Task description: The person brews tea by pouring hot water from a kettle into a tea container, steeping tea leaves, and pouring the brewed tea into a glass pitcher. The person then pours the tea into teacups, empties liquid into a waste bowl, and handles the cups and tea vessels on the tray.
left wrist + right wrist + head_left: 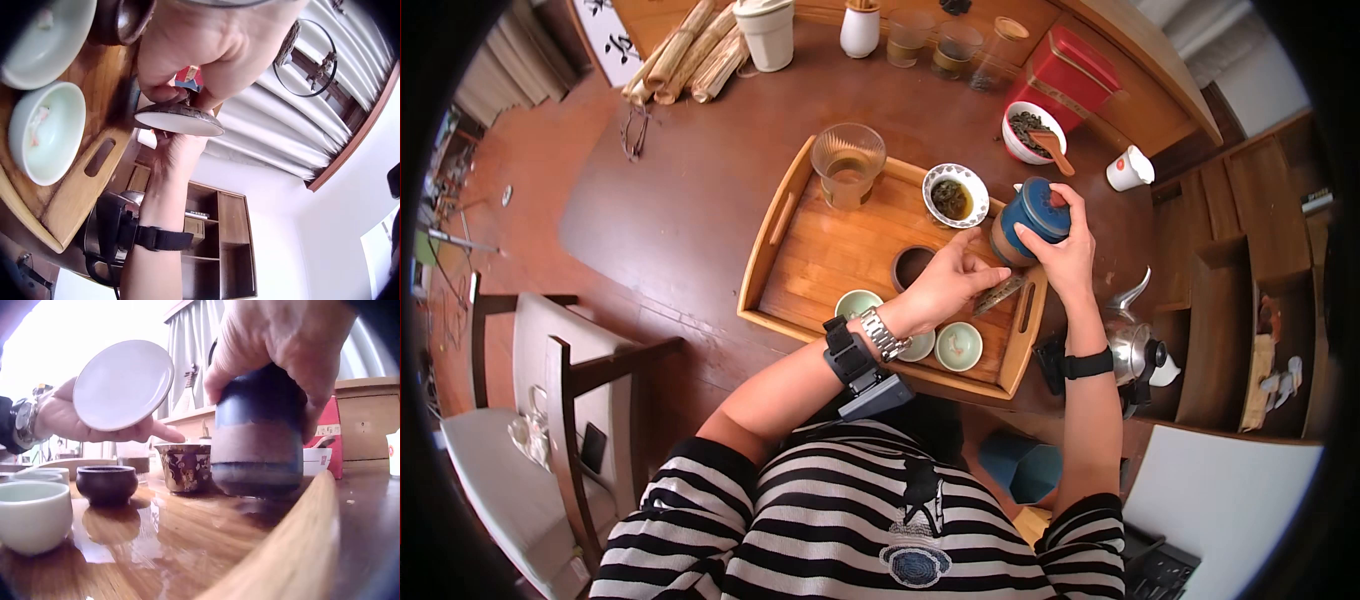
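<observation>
My right hand [1062, 250] grips a blue and brown lidded pot [259, 434] from above, at the right end of the wooden tray [798, 195]. Between its thumb and fingers, my left hand [948, 285] pinches a patterned lid [179, 120], tilted, its white underside [124, 384] facing the right wrist camera. Just behind the hands is a patterned bowl [955, 196] holding wet leaves and liquid. Beside the left hand sit a dark cup [106, 485] and pale green cups [958, 346], one partly hidden by the left wrist.
A glass pitcher [848, 165] stands at the tray's back left. Behind the tray are a bowl of dry leaves [1034, 132] with a wooden scoop, a red tin [1068, 78], a white paper cup [1130, 169] and several glasses. To the right is a metal kettle [1128, 345].
</observation>
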`<action>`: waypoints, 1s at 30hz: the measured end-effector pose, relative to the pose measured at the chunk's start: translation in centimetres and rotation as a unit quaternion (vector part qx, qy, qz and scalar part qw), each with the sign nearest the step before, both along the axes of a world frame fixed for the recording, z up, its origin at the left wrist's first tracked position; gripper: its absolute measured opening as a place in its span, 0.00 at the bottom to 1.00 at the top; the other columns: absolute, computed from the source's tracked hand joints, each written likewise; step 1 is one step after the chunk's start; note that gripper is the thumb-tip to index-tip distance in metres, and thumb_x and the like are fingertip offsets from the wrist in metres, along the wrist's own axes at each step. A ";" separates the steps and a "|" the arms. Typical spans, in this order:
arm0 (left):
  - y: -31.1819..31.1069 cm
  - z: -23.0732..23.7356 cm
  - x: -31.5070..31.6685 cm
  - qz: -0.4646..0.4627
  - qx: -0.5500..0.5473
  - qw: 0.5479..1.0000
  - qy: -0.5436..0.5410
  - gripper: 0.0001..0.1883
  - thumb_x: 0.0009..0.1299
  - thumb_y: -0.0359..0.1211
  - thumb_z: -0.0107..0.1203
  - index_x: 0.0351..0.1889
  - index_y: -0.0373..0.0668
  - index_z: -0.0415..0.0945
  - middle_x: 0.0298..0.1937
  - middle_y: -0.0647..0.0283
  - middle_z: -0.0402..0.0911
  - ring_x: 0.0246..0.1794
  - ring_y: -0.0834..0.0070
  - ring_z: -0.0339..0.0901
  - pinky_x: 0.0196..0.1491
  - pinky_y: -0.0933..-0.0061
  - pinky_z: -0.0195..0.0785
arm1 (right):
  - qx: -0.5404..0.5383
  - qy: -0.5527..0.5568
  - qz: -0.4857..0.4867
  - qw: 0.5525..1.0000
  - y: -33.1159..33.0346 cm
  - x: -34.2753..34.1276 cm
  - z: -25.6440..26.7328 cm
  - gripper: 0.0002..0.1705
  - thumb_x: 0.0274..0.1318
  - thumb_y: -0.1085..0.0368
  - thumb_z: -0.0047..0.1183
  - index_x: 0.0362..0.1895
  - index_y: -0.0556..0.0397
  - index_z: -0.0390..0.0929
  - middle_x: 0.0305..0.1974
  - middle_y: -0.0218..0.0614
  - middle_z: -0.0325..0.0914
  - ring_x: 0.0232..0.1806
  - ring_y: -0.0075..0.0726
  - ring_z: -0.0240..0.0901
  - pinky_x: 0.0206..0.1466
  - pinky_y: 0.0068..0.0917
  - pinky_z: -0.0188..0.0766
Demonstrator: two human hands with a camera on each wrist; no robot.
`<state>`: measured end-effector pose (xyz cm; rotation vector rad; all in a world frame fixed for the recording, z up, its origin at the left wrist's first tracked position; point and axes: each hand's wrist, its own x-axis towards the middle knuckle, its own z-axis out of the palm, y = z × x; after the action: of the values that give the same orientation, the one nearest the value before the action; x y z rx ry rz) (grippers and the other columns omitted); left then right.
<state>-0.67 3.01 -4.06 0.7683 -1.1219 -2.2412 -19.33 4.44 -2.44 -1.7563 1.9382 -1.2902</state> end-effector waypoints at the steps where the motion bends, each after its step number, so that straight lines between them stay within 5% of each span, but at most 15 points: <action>1: -0.1 0.1 0.1 -0.008 -0.006 1.000 -0.008 0.40 0.63 0.31 0.57 0.66 0.32 0.41 0.26 0.69 0.72 0.20 0.88 0.63 0.23 0.88 0.56 | -0.006 -0.008 -0.008 1.000 0.1 0.0 -0.1 0.34 0.35 0.67 0.66 0.51 0.47 0.67 0.43 0.38 0.72 0.45 0.32 0.70 0.49 0.28 0.67; 6: -1.3 1.2 0.6 0.043 -0.125 0.990 -0.043 0.29 0.64 0.30 0.56 0.59 0.35 0.54 0.26 0.71 0.72 0.25 0.89 0.66 0.26 0.88 0.59 | -0.005 -0.013 0.002 1.000 0.8 0.1 0.1 0.33 0.33 0.67 0.66 0.49 0.47 0.67 0.41 0.38 0.71 0.44 0.36 0.71 0.49 0.30 0.68; 11: -4.0 1.9 1.0 0.097 -0.282 0.951 -0.085 0.25 0.63 0.24 0.55 0.56 0.33 0.57 0.30 0.67 0.71 0.30 0.86 0.71 0.33 0.87 0.67 | -0.007 0.011 -0.010 1.000 1.3 -0.2 -0.4 0.33 0.32 0.67 0.66 0.48 0.46 0.66 0.40 0.40 0.71 0.43 0.41 0.71 0.48 0.33 0.68; 16: -6.7 2.4 1.2 0.113 -0.419 0.884 -0.175 0.21 0.63 0.25 0.55 0.52 0.34 0.61 0.27 0.66 0.72 0.27 0.86 0.70 0.29 0.85 0.67 | -0.004 -0.005 -0.011 1.000 1.8 -0.3 -0.6 0.33 0.33 0.67 0.65 0.48 0.45 0.65 0.41 0.40 0.71 0.44 0.42 0.71 0.48 0.34 0.68; 19: -7.7 2.6 0.6 0.143 -0.538 0.791 -0.254 0.22 0.59 0.28 0.58 0.50 0.37 0.62 0.25 0.62 0.73 0.25 0.78 0.72 0.29 0.76 0.67 | 0.014 -0.018 -0.005 1.000 2.0 0.1 -0.4 0.33 0.33 0.67 0.65 0.48 0.45 0.65 0.42 0.40 0.71 0.47 0.43 0.68 0.51 0.34 0.67; 25: -8.8 1.4 -1.1 0.132 -0.594 0.743 -0.278 0.23 0.57 0.28 0.59 0.48 0.36 0.61 0.29 0.53 0.74 0.29 0.61 0.74 0.34 0.66 0.68 | 0.045 -0.049 0.017 0.998 2.5 -0.2 -0.5 0.39 0.34 0.66 0.64 0.56 0.41 0.62 0.46 0.43 0.68 0.54 0.47 0.62 0.56 0.37 0.62; 30: -8.8 0.7 -1.3 0.104 -0.605 0.735 -0.289 0.23 0.57 0.27 0.58 0.48 0.36 0.60 0.31 0.50 0.74 0.32 0.57 0.74 0.37 0.64 0.68 | -0.022 -0.037 0.000 0.999 5.3 0.0 0.9 0.46 0.38 0.65 0.64 0.64 0.44 0.54 0.56 0.48 0.62 0.60 0.51 0.58 0.60 0.40 0.58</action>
<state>-1.93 -5.81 -3.39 0.8750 -2.2237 -0.6506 -19.37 9.75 -1.58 -1.7034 1.8831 -1.3879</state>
